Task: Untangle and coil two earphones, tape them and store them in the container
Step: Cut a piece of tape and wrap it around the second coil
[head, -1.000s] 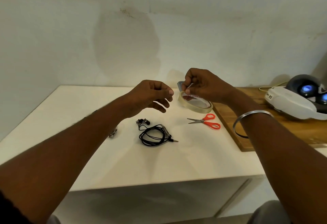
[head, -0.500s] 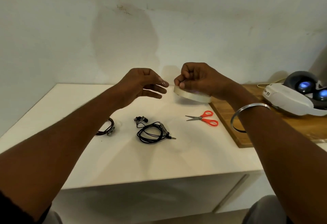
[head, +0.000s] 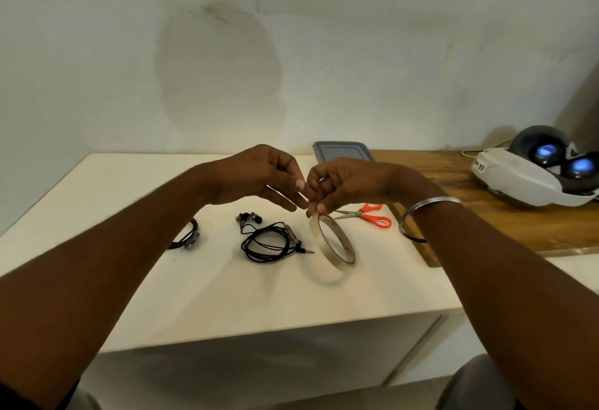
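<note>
Here, both hands are hovering above the white counter [head: 129, 189], meeting fingertip to fingertip. The right hand [head: 350, 182] is pinching the top edge of the clear tape roll [head: 334, 244], its grip clenched on the rim, so the roll is hanging tilted just over the counter. The left hand [head: 259, 176] is closing thumb and forefinger right at the same spot on the roll's upper edge; whether its grip is actually grasping a tape end or only touching it, I cannot tell.

Below the left hand, a coiled black earphone [head: 269, 241] is lying on the counter, its buds toward the far side and its plug pointing at the roll. A second earphone [head: 189, 237] is lying well to the left, partly hidden behind the left forearm. Orange-handled scissors [head: 369, 215] are resting just beyond the roll, near the edge of a wooden board [head: 518, 215]. A grey container [head: 343, 150] is sitting at the back behind the hands, and a white headset [head: 534, 169] is lying on the board at far right. A metal bangle [head: 428, 215] is circling the right wrist.
</note>
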